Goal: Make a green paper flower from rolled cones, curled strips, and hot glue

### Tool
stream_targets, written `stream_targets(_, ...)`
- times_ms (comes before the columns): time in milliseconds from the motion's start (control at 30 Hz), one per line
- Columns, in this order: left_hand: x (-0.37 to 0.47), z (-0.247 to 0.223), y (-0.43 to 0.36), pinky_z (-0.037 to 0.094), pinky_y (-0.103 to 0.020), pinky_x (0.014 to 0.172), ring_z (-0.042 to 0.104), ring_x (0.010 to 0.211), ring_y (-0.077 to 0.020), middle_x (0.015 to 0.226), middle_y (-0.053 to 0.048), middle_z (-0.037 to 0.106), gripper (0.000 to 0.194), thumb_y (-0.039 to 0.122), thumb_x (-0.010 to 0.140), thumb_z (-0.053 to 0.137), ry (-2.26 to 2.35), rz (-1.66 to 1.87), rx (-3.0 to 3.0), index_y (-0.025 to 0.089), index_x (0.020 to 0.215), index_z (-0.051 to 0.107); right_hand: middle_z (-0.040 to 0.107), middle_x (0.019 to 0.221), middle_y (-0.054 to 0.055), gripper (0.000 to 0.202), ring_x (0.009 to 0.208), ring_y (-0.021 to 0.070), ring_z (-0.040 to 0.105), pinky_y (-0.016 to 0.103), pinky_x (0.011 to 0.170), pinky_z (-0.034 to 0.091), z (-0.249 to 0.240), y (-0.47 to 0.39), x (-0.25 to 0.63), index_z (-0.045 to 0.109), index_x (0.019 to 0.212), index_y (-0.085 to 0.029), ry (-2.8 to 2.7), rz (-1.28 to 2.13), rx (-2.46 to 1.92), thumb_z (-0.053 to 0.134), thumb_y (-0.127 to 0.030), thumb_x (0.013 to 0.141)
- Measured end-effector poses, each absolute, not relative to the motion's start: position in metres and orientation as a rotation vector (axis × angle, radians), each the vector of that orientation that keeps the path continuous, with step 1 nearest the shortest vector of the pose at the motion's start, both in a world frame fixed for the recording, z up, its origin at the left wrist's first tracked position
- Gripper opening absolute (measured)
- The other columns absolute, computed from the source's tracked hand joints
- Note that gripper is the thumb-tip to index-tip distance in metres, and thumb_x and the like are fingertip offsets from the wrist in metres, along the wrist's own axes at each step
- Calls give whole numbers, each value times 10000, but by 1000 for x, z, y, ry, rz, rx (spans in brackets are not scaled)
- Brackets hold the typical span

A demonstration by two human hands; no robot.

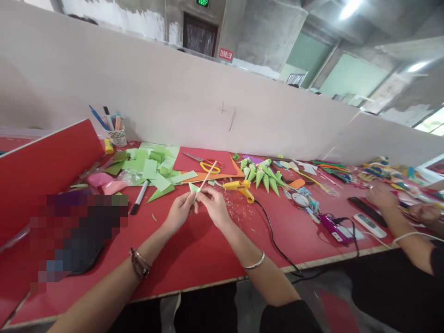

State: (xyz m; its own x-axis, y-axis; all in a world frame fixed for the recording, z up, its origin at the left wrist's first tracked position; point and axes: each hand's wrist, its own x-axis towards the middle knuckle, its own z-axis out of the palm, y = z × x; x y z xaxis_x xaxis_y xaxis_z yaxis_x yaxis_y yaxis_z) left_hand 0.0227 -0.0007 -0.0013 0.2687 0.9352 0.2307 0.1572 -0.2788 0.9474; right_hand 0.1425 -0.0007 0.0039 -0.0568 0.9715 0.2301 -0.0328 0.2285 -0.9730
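In front of me, above the red table, my left hand (182, 208) pinches a small piece of light green paper (194, 187). Close beside it, my right hand (214, 206) is closed with its fingertips at the lower end of a thin pale stick (208, 175). That stick slants up and to the right from the paper, and my fingers hide where the two meet. Just right of my hands lies a yellow glue gun (239, 186). Behind them are yellow-handled scissors (210, 166) on a red sheet (183, 159).
Green paper pieces (150, 169) are heaped at the left, near a marker (139, 198) and a pen cup (117, 136). Pointed green paper shapes (263, 173) lie behind the glue gun. Its black cord (272, 236) runs past a purple power strip (336, 229). A co-worker's hand (381, 196) is at the right.
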Motion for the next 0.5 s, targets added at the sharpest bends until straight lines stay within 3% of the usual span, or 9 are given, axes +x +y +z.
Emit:
stream_targets(133, 21, -6, -4, 399, -226, 532, 502, 478, -111, 551, -7, 586, 429, 438, 858, 333, 1089, 1130, 1696, 153, 631, 559, 496, 558, -40, 195, 467, 88, 443, 254, 506, 435, -5, 1, 140, 592, 746, -178, -1170, 1355, -823, 588, -371, 715)
stream_targets(233, 16, -4, -6, 408, -233, 587, 536, 546, -128, 584, -14, 610, 421, 429, 851, 366, 1107, 1094, 1745, 153, 643, 607, 445, 522, -51, 207, 444, 72, 400, 241, 463, 419, -9, 2, 142, 574, 678, -169, -1132, 1518, -706, 622, -371, 691)
stream_targets(500, 13, -1, -9, 420, -223, 513, 545, 513, -125, 614, -31, 645, 373, 389, 829, 381, 1013, 980, 1756, 141, 711, 633, 422, 510, -63, 202, 424, 64, 389, 243, 440, 434, -12, 2, 149, 548, 662, -168, -1155, 1619, -558, 640, -344, 698)
